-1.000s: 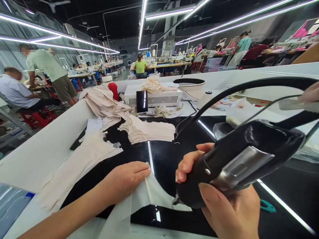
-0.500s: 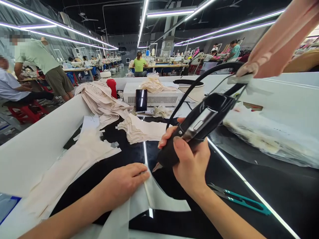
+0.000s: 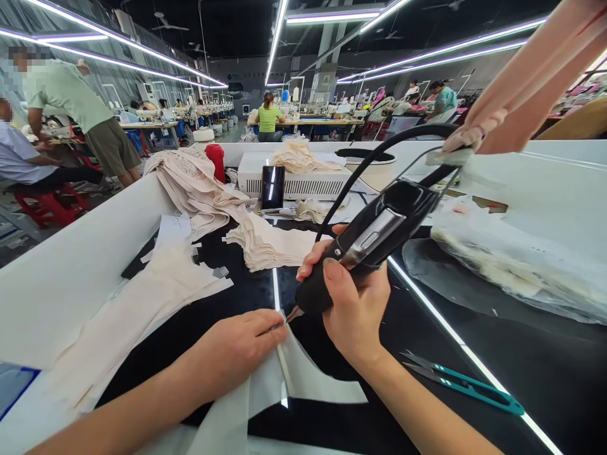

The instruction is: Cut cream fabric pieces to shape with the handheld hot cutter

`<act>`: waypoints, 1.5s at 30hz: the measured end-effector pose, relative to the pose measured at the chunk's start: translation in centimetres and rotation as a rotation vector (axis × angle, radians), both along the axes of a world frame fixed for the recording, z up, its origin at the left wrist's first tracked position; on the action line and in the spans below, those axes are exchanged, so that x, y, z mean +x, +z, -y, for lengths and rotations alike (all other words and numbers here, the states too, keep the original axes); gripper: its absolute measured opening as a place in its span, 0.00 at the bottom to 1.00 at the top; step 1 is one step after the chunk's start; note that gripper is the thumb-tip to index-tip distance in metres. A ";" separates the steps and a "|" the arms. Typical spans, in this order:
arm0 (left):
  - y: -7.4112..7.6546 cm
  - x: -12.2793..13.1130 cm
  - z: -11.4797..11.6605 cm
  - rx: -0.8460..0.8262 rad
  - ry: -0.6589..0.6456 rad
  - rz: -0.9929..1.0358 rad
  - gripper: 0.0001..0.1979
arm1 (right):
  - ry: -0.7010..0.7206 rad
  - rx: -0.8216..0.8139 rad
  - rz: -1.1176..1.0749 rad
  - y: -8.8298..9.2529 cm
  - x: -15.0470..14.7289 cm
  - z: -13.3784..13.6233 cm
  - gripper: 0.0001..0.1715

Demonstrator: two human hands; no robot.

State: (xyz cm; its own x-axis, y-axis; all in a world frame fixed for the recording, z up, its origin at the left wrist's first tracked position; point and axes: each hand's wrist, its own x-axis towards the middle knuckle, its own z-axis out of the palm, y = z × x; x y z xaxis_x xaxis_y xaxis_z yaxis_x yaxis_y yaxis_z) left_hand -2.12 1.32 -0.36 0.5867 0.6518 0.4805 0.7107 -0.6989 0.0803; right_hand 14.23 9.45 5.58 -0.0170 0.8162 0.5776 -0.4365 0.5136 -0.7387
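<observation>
In my right hand [image 3: 358, 303] is a black corded handheld tool [image 3: 367, 243] with a silver switch plate, its fingers wrapped round the body. The tool's small metal tip [image 3: 294, 313] points down-left, right beside the fingertips of my left hand [image 3: 241, 344]. That hand's fingers are pressed together on the upper end of a thin white fabric piece [image 3: 327, 382], which curves away over the glossy black tabletop [image 3: 332, 423]. Whether the tip touches the fabric I cannot make out. Teal thread snips [image 3: 478, 388] lie to the right of my right forearm.
Cream fabric pieces [image 3: 142, 303] lie at left, with a layered stack [image 3: 275, 243] behind my hands. Farther back stand a phone [image 3: 272, 188] and a white vented box [image 3: 294, 174]. A plastic bag [image 3: 516, 259] lies right. The tool's cable [image 3: 379, 151] hangs from pink cloth [image 3: 526, 82].
My right hand has brought the tool slightly left, and its tip now sits closer to my left fingertips. My left hand stays on the fabric. The view has shifted slightly.
</observation>
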 end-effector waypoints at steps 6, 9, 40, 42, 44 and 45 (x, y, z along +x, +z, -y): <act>0.2 0.0 0.0 -0.041 0.000 -0.015 0.15 | -0.023 -0.013 0.023 0.3 0.4 0.3 0.18; 0.1 -0.1 0.1 -0.074 0.009 -0.024 0.14 | -0.028 -0.007 0.012 0.3 0.7 0.7 0.18; 1.4 0.4 1.3 -0.296 0.005 -0.032 0.17 | -0.034 -0.031 0.028 0.2 1.2 2.3 0.15; 1.4 0.4 1.5 -0.305 0.005 -0.024 0.17 | -0.032 -0.031 0.041 0.2 1.1 2.4 0.16; 1.3 0.4 1.5 -0.308 0.008 -0.020 0.17 | -0.023 -0.027 0.048 0.1 1.0 2.5 0.16; 1.3 0.4 1.6 -0.305 0.008 -0.019 0.18 | -0.021 -0.026 0.051 0.1 1.0 2.6 0.16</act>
State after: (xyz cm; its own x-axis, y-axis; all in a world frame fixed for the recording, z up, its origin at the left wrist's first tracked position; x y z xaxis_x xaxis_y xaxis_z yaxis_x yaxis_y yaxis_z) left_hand -1.72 -0.25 0.91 0.5877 0.7693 0.2506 0.7198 -0.6386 0.2722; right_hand 15.24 6.90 5.70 -0.0287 0.8311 0.5554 -0.3875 0.5029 -0.7726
